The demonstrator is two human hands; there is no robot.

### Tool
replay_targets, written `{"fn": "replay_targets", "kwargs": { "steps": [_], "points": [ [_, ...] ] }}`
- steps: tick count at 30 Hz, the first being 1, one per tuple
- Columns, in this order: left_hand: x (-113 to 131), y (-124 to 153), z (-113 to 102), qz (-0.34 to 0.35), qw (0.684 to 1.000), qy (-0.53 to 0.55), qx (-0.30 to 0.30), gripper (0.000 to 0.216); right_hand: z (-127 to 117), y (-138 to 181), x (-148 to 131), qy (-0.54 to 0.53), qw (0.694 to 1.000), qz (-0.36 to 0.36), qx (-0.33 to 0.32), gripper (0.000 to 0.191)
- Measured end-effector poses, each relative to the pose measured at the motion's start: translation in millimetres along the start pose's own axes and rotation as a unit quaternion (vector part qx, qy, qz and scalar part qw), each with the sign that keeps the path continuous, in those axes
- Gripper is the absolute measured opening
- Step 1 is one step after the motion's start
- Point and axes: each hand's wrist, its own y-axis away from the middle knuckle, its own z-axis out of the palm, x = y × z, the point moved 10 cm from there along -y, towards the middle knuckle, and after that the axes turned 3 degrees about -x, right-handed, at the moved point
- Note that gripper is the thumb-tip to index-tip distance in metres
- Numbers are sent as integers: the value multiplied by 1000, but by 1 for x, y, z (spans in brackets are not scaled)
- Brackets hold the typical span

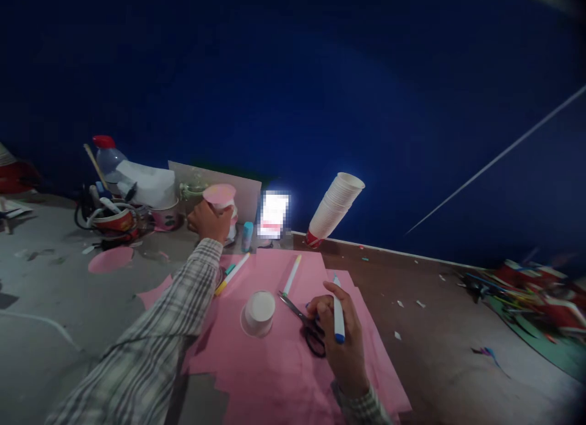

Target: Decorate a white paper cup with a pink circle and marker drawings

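Left hand (210,222) curls round a pink-topped cup (220,194) towards the back of the counter (46,352); firmness of hold can't be told, fingertips partly hidden. Right hand (344,336), fingers loosely bent, has a marker (338,315), close by scissors (312,339) on pink paper (256,370). Risks: a low sweep could shove the scissors into the upturned cup (260,306); hard squeezing might dent the pink-topped cup.

A dark blue wall (293,95) is filling the upper view, a thin white line (497,159) is slanting across its right side, and a tabletop (430,345), greyish and brown, is stretching below in dim light.
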Motion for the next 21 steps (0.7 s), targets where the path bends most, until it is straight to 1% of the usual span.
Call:
{"fn": "replay_targets", "kwargs": {
  "steps": [2,3,4,5,6,7,8,9,10,11,13,14,15,16,18,21],
  "points": [
    [17,6,-24,21,999,34,9,48,-3,0,-4,-16,1000,0,0,30],
    [28,14,-36,45,996,74,-1,40,-4,0,-6,-32,999,2,-1,30],
    [39,25,-43,74,977,193,-44,36,-5,-1,-9,-55,998,4,0,31],
    [47,41,-47,86,945,300,-98,36,-6,-1,-12,-84,996,5,3,33],
    [52,63,-47,76,908,376,-168,40,-8,-2,-15,-118,993,2,8,34],
    [54,90,-40,52,869,421,-256,44,-10,-3,-19,-154,988,-5,16,35],
    [50,121,-31,13,832,446,-330,50,-12,-4,-23,-190,981,-15,26,36],
    [42,153,-22,-29,801,455,-387,56,-14,-4,-27,-222,974,-26,34,37],
    [30,183,-12,-70,778,455,-428,62,-15,-4,-31,-249,967,-36,39,38],
    [16,210,-3,-107,760,457,-450,67,-17,-4,-34,-268,961,-45,41,40],
    [-8,258,20,-180,711,461,-500,78,-18,-1,-39,-287,956,-54,37,43],
    [-19,278,31,-216,688,460,-519,80,-18,2,-40,-292,954,-53,32,44],
    [-29,292,41,-248,674,459,-523,81,-18,5,-41,-297,953,-51,26,44],
    [-37,301,49,-275,667,457,-520,81,-18,9,-40,-302,952,-48,19,43],
    [-44,309,59,-298,657,473,-506,77,-14,16,-38,-312,949,-39,-3,40],
    [-40,309,64,-295,641,509,-493,72,-7,25,-31,-310,950,-24,-26,38]
  ]
}}
